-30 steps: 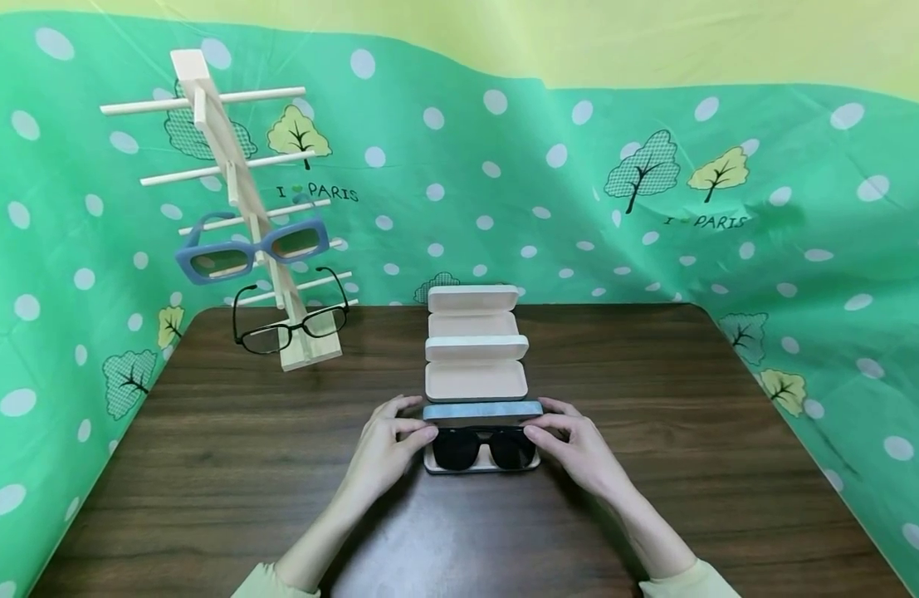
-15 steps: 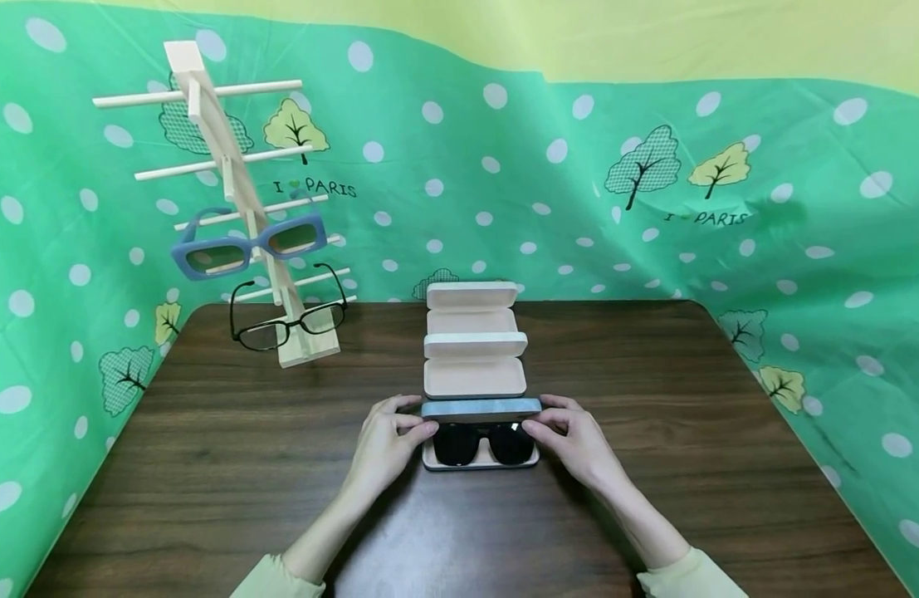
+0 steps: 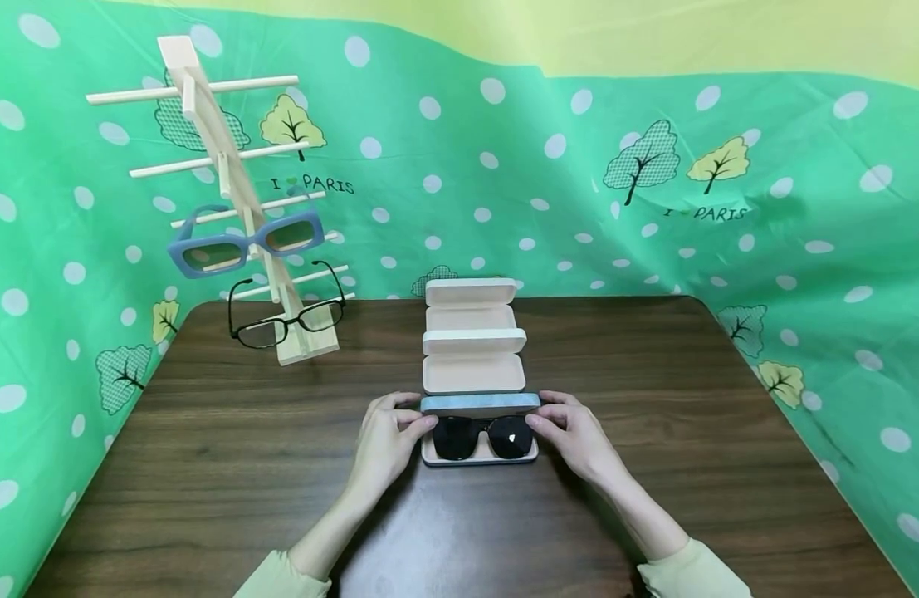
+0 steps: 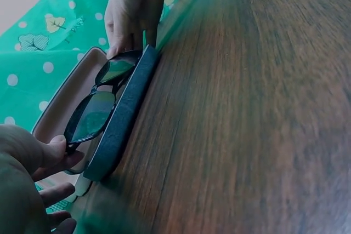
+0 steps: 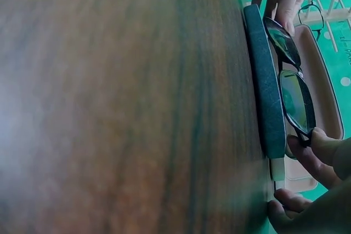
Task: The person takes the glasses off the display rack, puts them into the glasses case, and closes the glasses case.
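Black sunglasses [image 3: 455, 438] lie in the front eyeglass case [image 3: 480, 463], their lenses facing up and toward me. My left hand [image 3: 384, 444] pinches one end of the frame between thumb and forefinger; its other fingers extend beside the blue lid [image 3: 480, 404]. At the opposite end, my right hand [image 3: 580, 442] pinches the frame the same way. In the left wrist view, thumb and forefinger hold the sunglasses [image 4: 90, 118] at the hinge corner, over the case's pale lining. The right wrist view has the sunglasses [image 5: 296, 100] gripped at their near corner. The folded temples are mostly hidden.
Two more opened cases, a nearer one [image 3: 474, 374] and a farther one [image 3: 470, 318], line up behind. At the back left, a wooden display stand [image 3: 238, 187] holds blue sunglasses [image 3: 214, 254] and black-rimmed eyeglasses [image 3: 261, 334]. Green patterned cloth [image 3: 549, 191] hangs around the wooden table [image 3: 205, 465].
The head view has shifted slightly, with everything a little higher in it. A small glint now shows on the right lens. Both hands keep their pinch on the sunglasses.
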The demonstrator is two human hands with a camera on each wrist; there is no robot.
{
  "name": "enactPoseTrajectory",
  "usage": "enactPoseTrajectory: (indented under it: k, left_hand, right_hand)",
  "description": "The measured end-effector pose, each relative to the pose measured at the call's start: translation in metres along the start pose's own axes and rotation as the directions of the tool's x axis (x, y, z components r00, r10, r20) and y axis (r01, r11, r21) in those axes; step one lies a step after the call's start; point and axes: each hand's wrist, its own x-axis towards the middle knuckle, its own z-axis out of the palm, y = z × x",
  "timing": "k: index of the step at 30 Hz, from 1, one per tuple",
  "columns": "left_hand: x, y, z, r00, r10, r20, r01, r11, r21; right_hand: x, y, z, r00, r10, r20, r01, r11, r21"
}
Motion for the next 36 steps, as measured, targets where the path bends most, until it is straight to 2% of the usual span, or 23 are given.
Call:
enactPoseTrajectory:
  k: [7, 14, 28, 36]
  left_hand:
    - [-0.001, 0.000, 0.003, 0.998, -0.044, -0.033, 0.044, 0.999, -0.004]
    - [-0.001, -0.001, 0.004, 0.996, -0.052, -0.072, 0.052, 0.999, 0.002]
    - [0.001, -0.002, 0.004, 0.995, -0.081, -0.065, 0.084, 0.995, 0.045]
    - [0.003, -0.002, 0.005, 0.990, -0.112, -0.089, 0.117, 0.992, 0.046]
  right_hand:
    - [0.003, 0.002, 0.003, 0.999, 0.004, -0.046, -0.005, 1.000, -0.021]
    - [0.006, 0.001, 0.001, 0.998, -0.019, -0.054, 0.017, 0.999, -0.052]
    - [0.010, 0.000, -0.001, 0.997, -0.042, -0.061, 0.034, 0.991, -0.128]
    - [0.011, 0.000, 0.000, 0.996, -0.046, -0.075, 0.034, 0.988, -0.150]
